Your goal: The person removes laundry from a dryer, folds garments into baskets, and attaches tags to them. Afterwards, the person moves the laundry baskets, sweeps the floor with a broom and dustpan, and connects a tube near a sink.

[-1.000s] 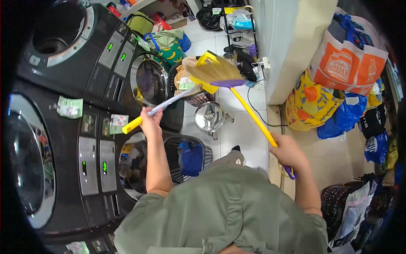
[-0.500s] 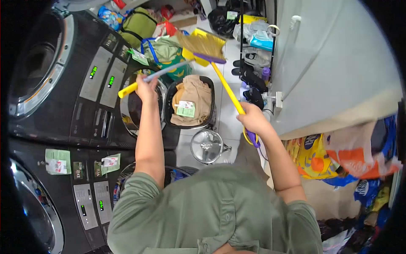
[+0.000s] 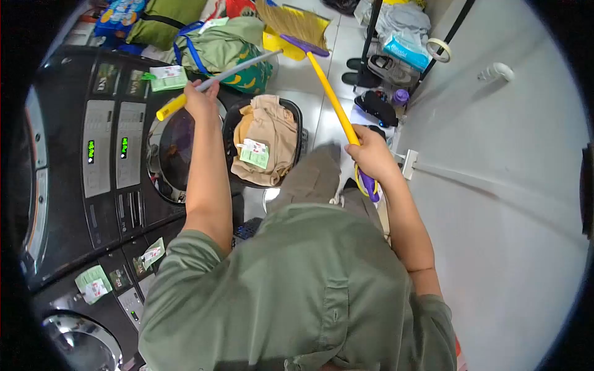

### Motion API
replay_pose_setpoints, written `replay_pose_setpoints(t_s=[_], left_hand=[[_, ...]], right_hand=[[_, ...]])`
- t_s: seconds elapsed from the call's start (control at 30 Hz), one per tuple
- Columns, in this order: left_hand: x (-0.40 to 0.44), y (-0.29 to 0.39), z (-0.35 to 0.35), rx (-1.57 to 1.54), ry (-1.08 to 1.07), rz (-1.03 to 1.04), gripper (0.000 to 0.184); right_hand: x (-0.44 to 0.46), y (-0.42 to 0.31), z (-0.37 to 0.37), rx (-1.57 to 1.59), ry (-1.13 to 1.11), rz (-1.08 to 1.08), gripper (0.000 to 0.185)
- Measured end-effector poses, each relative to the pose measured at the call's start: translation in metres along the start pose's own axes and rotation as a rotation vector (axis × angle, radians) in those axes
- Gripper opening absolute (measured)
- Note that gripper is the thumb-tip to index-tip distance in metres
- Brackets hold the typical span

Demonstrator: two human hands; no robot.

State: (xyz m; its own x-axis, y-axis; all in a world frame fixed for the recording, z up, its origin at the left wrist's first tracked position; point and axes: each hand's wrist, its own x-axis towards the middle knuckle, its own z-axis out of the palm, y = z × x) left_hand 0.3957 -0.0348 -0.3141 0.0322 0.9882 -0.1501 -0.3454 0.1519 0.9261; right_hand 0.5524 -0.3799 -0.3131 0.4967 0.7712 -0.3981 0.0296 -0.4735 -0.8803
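Observation:
My left hand (image 3: 203, 102) is closed round the grey handle, near its yellow end, of a yellow dustpan (image 3: 314, 23). My right hand (image 3: 371, 151) grips the yellow handle of a soft broom (image 3: 332, 93), whose tan bristles and purple collar lie over the dustpan's pan. Both tools are held out ahead of me, their far ends together. Below them, close to my left forearm, a dark basket (image 3: 299, 117) holds folded beige clothes (image 3: 272, 133) with a green-and-white paper tag (image 3: 253, 153) on top.
Black laundry machines (image 3: 68, 204) line the left side. Stuffed bags (image 3: 226, 52) lie beyond the basket. At the right are shoes (image 3: 390, 69) on a rack with black posts, and a pale wall panel (image 3: 495, 216) with a white handle. Tiled floor (image 3: 315, 80) runs between.
I have moved forward: the basket and machines sit nearer, and the bags at the right have left view. Both hands keep their grips, with broom and dustpan still together.

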Motion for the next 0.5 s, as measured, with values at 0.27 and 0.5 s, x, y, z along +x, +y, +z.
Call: replay_pose_setpoints(t_s=[0.27,0.5], left_hand=[[0.107,-0.065,0.054,0.075,-0.060,-0.050,0.031],[0.238,-0.091,0.171,0.164,-0.111,-0.039,0.028]], right_hand=[[0.109,0.008,-0.013,0.271,-0.001,0.173,0.044],[0.287,-0.084,-0.039,0.215,-0.061,0.468,0.053]])
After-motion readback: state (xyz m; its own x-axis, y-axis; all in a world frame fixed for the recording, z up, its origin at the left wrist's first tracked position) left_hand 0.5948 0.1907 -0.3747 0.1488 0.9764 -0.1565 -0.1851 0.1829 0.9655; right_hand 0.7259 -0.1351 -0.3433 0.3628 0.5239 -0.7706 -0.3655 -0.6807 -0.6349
